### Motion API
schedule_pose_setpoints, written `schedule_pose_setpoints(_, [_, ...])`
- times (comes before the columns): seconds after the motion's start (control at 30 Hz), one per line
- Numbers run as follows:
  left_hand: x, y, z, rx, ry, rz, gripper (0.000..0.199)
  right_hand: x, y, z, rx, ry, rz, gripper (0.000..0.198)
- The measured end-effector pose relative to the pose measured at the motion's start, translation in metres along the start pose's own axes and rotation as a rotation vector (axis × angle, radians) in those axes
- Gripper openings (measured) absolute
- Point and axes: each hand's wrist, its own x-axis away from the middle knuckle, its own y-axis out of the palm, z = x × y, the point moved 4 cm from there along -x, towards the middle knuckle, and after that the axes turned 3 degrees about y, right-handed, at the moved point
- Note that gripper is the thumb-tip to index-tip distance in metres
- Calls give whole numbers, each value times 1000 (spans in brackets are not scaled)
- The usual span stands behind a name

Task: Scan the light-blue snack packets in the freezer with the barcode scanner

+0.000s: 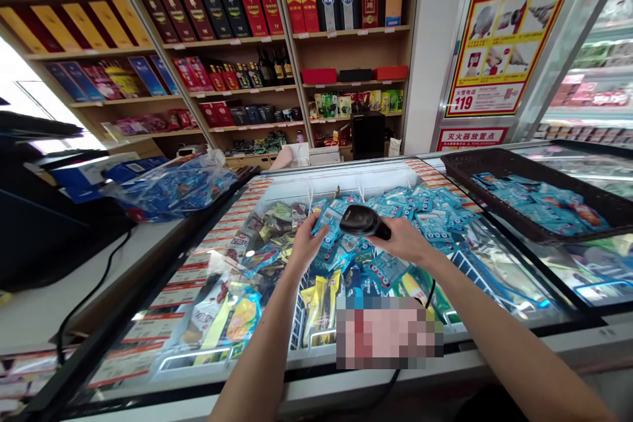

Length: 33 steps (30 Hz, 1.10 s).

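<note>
My left hand (307,242) pinches a light blue packet (329,219) that has a white label area facing up. In my right hand (408,242) is a black handheld barcode scanner (363,220), its head pointing left, over the packet's right side. Both hands are above the middle of a chest freezer (277,179). Around and behind them lies a heap of similar blue packets (432,214); whether these rest on the glass or inside is hard to tell. Yellow-wrapped ice creams (316,300) show nearer to me. A black cable (431,293) hangs below my right wrist.
A dark brown tray (499,159) with more blue packets (544,201) stands at the right. To the left, a clear plastic bag of blue packs (182,184) sits on a counter (148,244). Shelves of boxes (242,128) line the back. A pixelated patch hides part of the freezer front.
</note>
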Motion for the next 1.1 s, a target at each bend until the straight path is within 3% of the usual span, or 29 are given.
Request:
schedule_pose_setpoints(0.17, [0,-12,-9,24,33,86,37,-6,6,-15,24,-44,18,27])
schedule_pose_setpoints(0.37, [2,-17,-20,0,-55,95,44,0,29,-12,129,-21,7,22])
schedule_pose_setpoints(0.7, [3,-12,-6,-123,-49,64,37,0,30,-9,173,-6,12,25])
schedule_pose_setpoints(1.1, [5,-9,1,-123,-50,54,34,1,29,-8,157,-26,19,24])
